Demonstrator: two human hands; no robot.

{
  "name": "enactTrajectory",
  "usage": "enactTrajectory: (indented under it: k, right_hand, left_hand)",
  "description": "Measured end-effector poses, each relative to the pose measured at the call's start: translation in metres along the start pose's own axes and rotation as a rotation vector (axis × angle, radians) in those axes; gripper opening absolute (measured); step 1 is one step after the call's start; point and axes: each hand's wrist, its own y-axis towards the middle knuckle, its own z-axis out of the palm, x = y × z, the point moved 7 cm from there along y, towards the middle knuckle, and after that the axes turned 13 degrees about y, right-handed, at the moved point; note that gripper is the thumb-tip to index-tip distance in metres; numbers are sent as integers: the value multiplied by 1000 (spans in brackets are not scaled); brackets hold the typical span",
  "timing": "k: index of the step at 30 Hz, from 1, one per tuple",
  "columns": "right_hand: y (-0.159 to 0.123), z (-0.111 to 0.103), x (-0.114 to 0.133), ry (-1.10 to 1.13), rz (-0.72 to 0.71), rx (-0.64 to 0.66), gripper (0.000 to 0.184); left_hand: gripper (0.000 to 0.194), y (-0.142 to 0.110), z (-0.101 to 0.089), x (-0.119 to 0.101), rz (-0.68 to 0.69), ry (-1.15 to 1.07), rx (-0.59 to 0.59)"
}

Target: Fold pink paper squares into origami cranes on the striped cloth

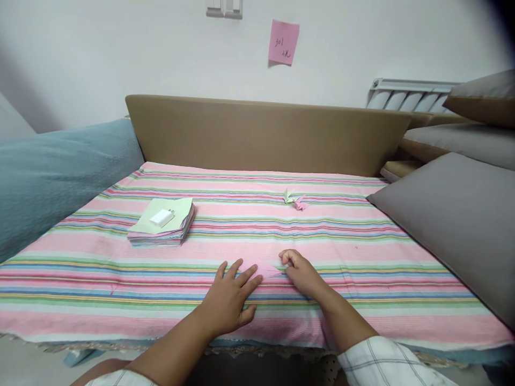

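A piece of pink folded origami paper (265, 269) lies on the striped cloth, narrowing to a point on its right side. My left hand (233, 295) rests flat on its left part, with the fingers spread and covering some of it. At the pointed right end is my right hand (300, 272), its fingers curled in and the thumb close to the tip. Whether the thumb touches the paper is hard to tell. Farther back stand two small folded paper cranes, a pale green crane (288, 197) and a pink crane (300, 204).
A stack of coloured square paper (161, 237) sits at the left with a white charger plug (162, 217) on top. Grey cushions (450, 214) border the right, a blue-green cushion (68, 171) the left. A brown backboard (265, 134) rises behind the striped cloth (241, 182).
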Motion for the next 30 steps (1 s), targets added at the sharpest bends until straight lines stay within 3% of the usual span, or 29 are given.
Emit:
enactTrajectory:
  k: [4, 11, 16, 30]
  right_hand:
    - [-4, -5, 5, -25, 14, -32, 5]
    - [-4, 2, 7, -254, 7, -68, 32]
    - [-3, 8, 6, -307, 12, -101, 33]
    - [-2, 9, 2, -326, -3, 5, 23]
  left_hand:
    - [60, 1, -1, 0, 3, 1, 7]
    - [63, 1, -4, -1, 16, 37, -1]
    - [64, 0, -3, -1, 21, 48, -14]
    - [63, 1, -3, 0, 15, 3, 24]
